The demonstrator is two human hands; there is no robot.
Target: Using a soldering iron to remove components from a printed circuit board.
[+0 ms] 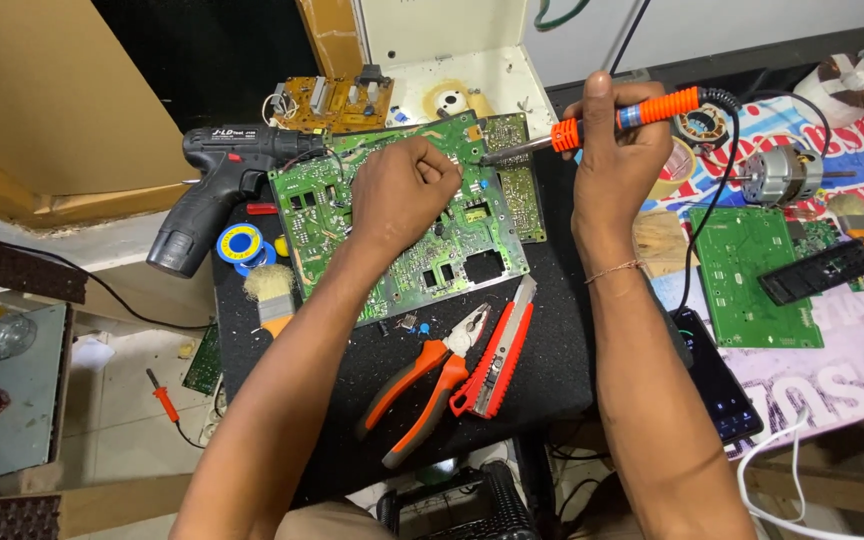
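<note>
A large green circuit board lies tilted on a black work surface. My left hand rests on the board's middle with the fingers curled, pinching something small that I cannot make out. My right hand grips the orange and blue handle of a soldering iron. Its metal tip points left and reaches the board's upper edge just beside my left fingers. The iron's black cord runs down to the right.
A black cordless drill lies left of the board, with a solder spool and a brush below it. Orange pliers and a red utility knife sit in front. A second green board, a motor and a phone lie to the right.
</note>
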